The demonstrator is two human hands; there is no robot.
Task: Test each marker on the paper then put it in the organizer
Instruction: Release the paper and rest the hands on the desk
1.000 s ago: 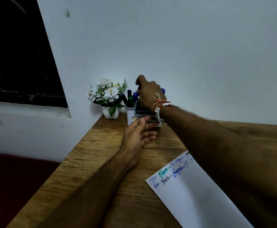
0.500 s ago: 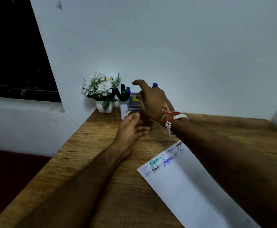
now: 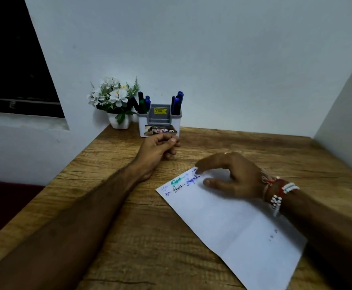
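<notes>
— Desk organizer (image 3: 160,120)?
— Upright at the back of the wooden table (image 3: 129,216), against the wall. Grey middle part with a yellow sticker, white sides, printed label across the front.
— And the markers (image 3: 142,103)?
— All inside the organizer. Dark-capped, green and blue ones standing in its left compartment. Blue markers (image 3: 177,102) standing in its right compartment, caps up.
— Left hand (image 3: 158,149)?
— Resting on the table just in front of the organizer, close to its base; touching it or not, cannot tell. Fingers loosely curled, thumb tip against them, nothing seen in the grip.
— Right hand (image 3: 233,176)?
— Further out in front of the organizer and to its right, over the near-organizer corner of the paper (image 3: 233,222). Fingers spread and nearly straight, holding nothing. Blurred at the tips, so no telling whether touching the sheet or just above it. Red thread and white-bead bracelets (image 3: 279,191) at the wrist.
— The paper itself?
— Flat and at a slant, in front and to the right of the organizer, well apart from it. Scribbled lines in green, black and blue at the corner nearest the organizer.
— Anything beside the organizer?
— White flowers (image 3: 112,95) in a small white pot (image 3: 119,122), just beside its left side, also against the wall.
</notes>
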